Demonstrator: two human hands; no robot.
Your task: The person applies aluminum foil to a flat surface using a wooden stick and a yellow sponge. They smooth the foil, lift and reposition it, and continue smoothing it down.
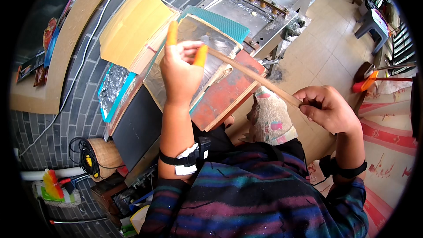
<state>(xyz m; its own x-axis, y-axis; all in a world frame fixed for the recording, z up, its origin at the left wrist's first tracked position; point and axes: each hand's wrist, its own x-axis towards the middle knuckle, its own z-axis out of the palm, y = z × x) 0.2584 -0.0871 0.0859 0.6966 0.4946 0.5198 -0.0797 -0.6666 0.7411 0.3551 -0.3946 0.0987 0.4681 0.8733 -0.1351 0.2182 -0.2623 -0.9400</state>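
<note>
A long, narrow brown strip (254, 75) is stretched between my hands. Its far end meets my left hand (183, 66), which wears orange finger covers on the thumb and index finger; the index finger points up, the others curl. My right hand (325, 107) pinches the near end between thumb and fingers. Beneath the left hand lies a board covered with shiny film (211, 36), its edges pale and frayed. Under it are a teal ribbed sheet (218, 21) and a worn reddish board (224, 96). A cloth (272, 119) covers my knee.
A yellow cardboard piece (132, 28) lies left of the film-covered board, above a teal-edged tray with crumpled foil (115, 86). A metal frame with bolts (251, 10) stands beyond. A gray plastic stool (375, 26) is at upper right; a coiled black cable (87, 158) is at lower left.
</note>
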